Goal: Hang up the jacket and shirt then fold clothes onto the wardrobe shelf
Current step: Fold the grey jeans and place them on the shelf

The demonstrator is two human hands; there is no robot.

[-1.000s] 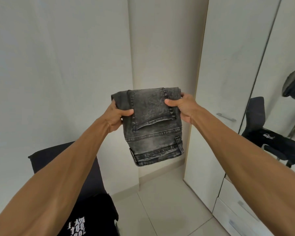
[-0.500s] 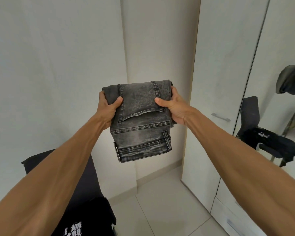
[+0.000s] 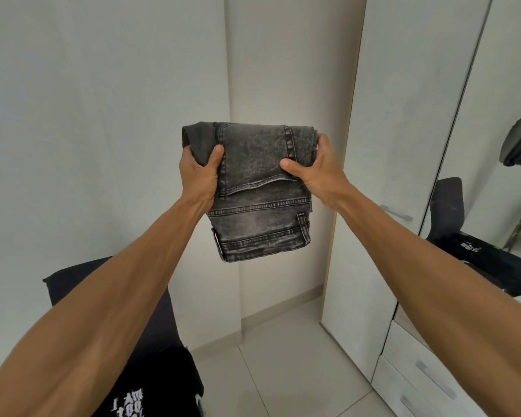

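A folded pair of dark grey washed jeans (image 3: 259, 203) is held up in the air in front of me, back pocket facing me. My left hand (image 3: 199, 173) grips its left edge, thumb on the front. On the right edge my right hand (image 3: 316, 170) does the same. Both arms are stretched forward. The white wardrobe (image 3: 385, 145) stands just right of the jeans, its door closed with a grey handle (image 3: 396, 212). No wardrobe shelf shows.
A black garment with white lettering (image 3: 142, 392) lies on a dark chair (image 3: 73, 284) at the lower left. The wardrobe's mirror door (image 3: 494, 164) reflects that chair, a black garment and a hanging dark garment. White drawers (image 3: 427, 383) sit at the lower right. Pale floor tiles lie below.
Both hands have carried the folded jeans upward and a little left in the view, nearer the corner wall beside the wardrobe. The grip is unchanged.
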